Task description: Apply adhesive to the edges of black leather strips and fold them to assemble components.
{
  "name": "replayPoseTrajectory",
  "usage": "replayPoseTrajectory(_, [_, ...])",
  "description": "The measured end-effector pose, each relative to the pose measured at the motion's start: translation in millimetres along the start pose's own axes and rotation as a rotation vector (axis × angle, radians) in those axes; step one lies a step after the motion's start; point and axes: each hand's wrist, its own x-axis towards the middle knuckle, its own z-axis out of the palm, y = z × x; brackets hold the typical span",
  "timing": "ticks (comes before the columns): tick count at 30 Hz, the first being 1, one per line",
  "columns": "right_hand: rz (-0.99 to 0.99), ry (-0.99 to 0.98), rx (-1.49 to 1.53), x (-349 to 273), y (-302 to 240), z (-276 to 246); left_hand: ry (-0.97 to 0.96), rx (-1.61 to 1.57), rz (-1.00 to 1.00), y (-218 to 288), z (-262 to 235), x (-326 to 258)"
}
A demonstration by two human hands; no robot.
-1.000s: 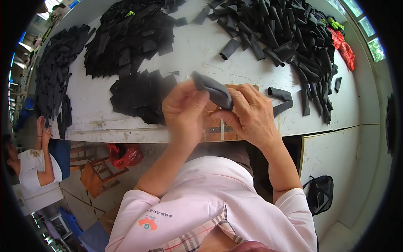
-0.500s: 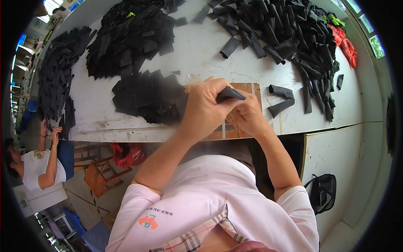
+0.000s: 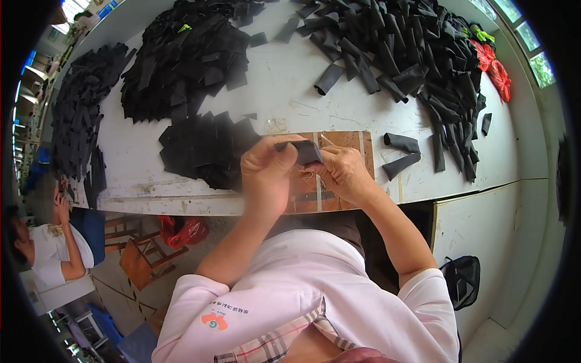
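My left hand (image 3: 266,172) and my right hand (image 3: 348,174) hold a black fabric piece (image 3: 309,152) between them, above a brown board (image 3: 304,201) banded with pale tape. The left thumb and fingers grip one end of the piece. My right fingers are closed on its other end, partly hidden behind it. Just beside the left hand lies a stack of flat black fabric pieces (image 3: 203,148). To the right of the board, two black fabric tubes (image 3: 401,143) rest on the white table (image 3: 272,100).
A large heap of black tubes (image 3: 417,66) covers the far right, near red plastic bags (image 3: 498,77). More black pieces (image 3: 181,66) are piled far left, with a long heap (image 3: 78,109) beyond. A co-worker (image 3: 54,248) sits left, near a wooden stool (image 3: 142,263).
Both hands have come lower and closer to me, the left also shifting left. The fabric piece now lies more level between them. The co-worker's hands have moved left.
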Motion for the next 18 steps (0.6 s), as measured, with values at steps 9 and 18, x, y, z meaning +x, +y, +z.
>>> replayPoseTrajectory(9, [0.047, 0.019, 0.186, -8, 5, 7, -0.046, 0.096, 0.104, 2, 3, 0])
replayPoseTrajectory(18, [-0.130, 0.197, 1.085, 52, -6, -94, 0.136, 0.472, 0.056, 0, -58, 35])
